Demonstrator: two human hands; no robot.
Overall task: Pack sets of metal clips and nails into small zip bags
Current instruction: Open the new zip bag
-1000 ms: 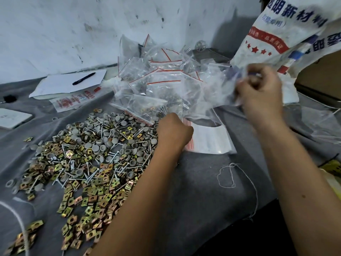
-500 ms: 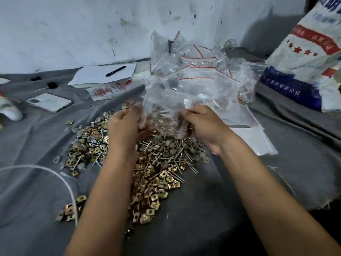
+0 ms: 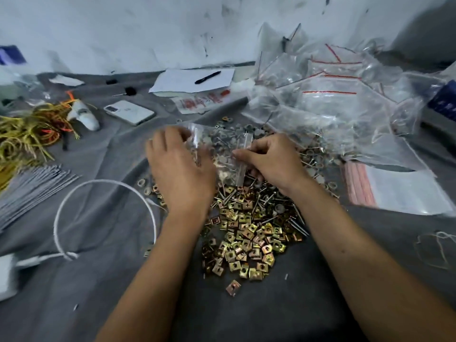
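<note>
Opening bag (image 3: 219, 154) over clips (image 3: 243, 240) and nails (image 3: 264, 201): right hand (image 3: 274, 161) pinching strip edge, left hand (image 3: 180, 166) blurred, fingers loosely at other side, grip unclear; best pulling lips apart evenly, mouth up, before dropping a set in.

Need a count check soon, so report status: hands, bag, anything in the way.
Both hands on one small zip bag over the pile of clips and nails. Right hand pinches its edge; left hand blurred, grip unclear. Nothing in the way.
</note>
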